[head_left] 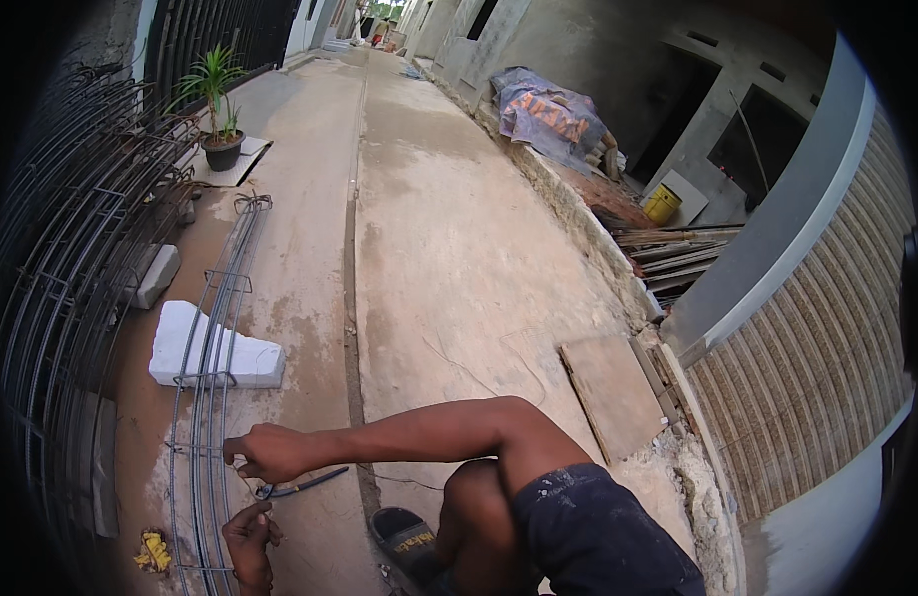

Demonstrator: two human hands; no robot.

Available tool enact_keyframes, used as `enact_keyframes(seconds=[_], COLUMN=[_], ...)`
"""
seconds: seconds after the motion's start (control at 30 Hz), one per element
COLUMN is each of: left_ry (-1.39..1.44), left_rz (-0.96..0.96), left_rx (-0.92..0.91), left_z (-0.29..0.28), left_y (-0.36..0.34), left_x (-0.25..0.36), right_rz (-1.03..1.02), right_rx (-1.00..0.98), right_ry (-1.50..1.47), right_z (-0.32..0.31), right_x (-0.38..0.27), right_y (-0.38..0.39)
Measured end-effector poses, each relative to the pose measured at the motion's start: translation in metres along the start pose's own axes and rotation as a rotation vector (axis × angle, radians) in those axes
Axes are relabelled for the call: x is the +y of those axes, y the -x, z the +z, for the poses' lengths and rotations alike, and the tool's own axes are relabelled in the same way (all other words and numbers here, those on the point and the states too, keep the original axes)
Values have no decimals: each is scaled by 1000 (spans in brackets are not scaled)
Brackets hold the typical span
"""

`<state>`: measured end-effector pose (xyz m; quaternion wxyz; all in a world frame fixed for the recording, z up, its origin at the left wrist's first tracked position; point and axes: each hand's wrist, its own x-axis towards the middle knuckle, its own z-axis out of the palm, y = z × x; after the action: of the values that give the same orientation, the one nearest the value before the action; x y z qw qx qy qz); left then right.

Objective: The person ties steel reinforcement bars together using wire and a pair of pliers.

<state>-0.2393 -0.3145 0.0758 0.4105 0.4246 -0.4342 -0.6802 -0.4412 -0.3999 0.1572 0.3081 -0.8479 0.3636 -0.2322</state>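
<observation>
The person is squatting beside a long rebar cage (213, 328) lying on the concrete ground along the left side of the lane, and seems to be tying a stirrup to the long bars near its close end; the right hand (270, 452) is reaching across the body and gripping the cage at that joint, fingers wrapped tight around a bar; the left hand (248, 536) is lying lower, beside the cage, fingers curled and narrow, and whether it is pinching a wire is too small to tell; a pair of pliers (300, 486) with dark handles is sitting between the two hands, jaws toward the cage, though which hand is actually carrying it I cannot tell.

To do this well, I judge the holding hand should be keeping the stirrup square against the bar while the pliers are biting the wire close to the crossing; twisting should be steady and stopping once snug, since overtwisting may be snapping thin wire.

The right arm is stretching nearly straight from the shoulder, passing over the bent knee, wrist level; the left forearm is coming up from the lower edge, wrist bent inward; a white foam block (216, 348) is propping the cage further along; a sandal (404, 541) is planted on the ground just right of the hands.
</observation>
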Motion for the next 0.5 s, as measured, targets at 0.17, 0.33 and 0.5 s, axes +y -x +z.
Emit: enact_keyframes(seconds=[0.17, 0.33, 0.5], left_ry=[-38, -197, -235], left_rz=[44, -194, -125], left_rx=[-161, -283, -158], left_z=[-8, -3, -9], left_y=[13, 29, 36], left_x=[10, 24, -8], right_rz=[20, -260, 217], right_rx=[-109, -267, -548], right_ry=[-208, -155, 58], right_z=[-22, -10, 6], right_x=[-7, 0, 28], right_y=[6, 5, 31])
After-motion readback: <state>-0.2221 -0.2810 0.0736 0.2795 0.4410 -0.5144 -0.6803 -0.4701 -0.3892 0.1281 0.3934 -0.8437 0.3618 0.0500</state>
